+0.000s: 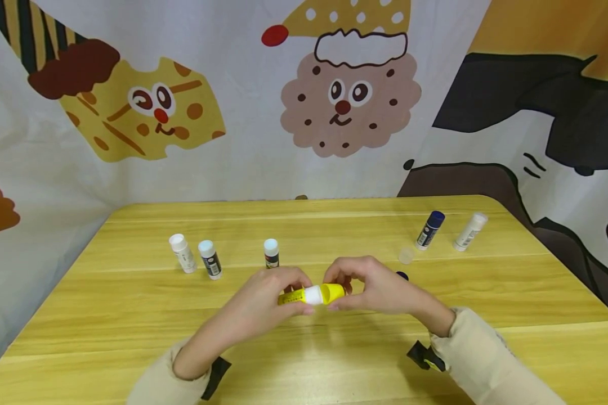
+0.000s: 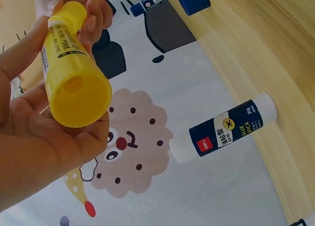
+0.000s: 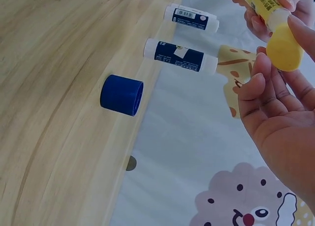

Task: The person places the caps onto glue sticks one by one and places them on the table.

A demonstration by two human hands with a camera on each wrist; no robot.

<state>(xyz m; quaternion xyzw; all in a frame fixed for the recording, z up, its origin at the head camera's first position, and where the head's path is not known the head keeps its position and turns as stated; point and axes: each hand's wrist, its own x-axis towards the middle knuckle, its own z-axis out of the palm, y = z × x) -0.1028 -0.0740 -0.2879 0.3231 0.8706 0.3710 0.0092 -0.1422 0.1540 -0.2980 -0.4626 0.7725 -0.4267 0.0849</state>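
My left hand (image 1: pixel 266 295) grips the yellow body of a glue stick (image 1: pixel 291 297), held sideways above the table. Thumb and fingers of my right hand (image 1: pixel 380 288) pinch its yellow cap (image 1: pixel 332 293). A white section shows between body and cap; whether the cap still touches it I cannot tell. The left wrist view shows the round, hollow-looking yellow base end (image 2: pixel 80 100). Just beyond my left hand stands a glue stick with a dark blue label and white cap (image 1: pixel 271 253). A loose blue cap (image 3: pixel 121 95) lies on the table by my right hand, mostly hidden in the head view.
At left stand a white glue stick (image 1: pixel 183 254) and a dark-labelled one (image 1: pixel 210 260). At right are a navy-capped glue stick (image 1: pixel 430 230), a white one (image 1: pixel 470 232) and a small translucent round piece (image 1: pixel 406 256). A patterned curtain (image 1: pixel 253 169) hangs behind the wooden table (image 1: pixel 106 315).
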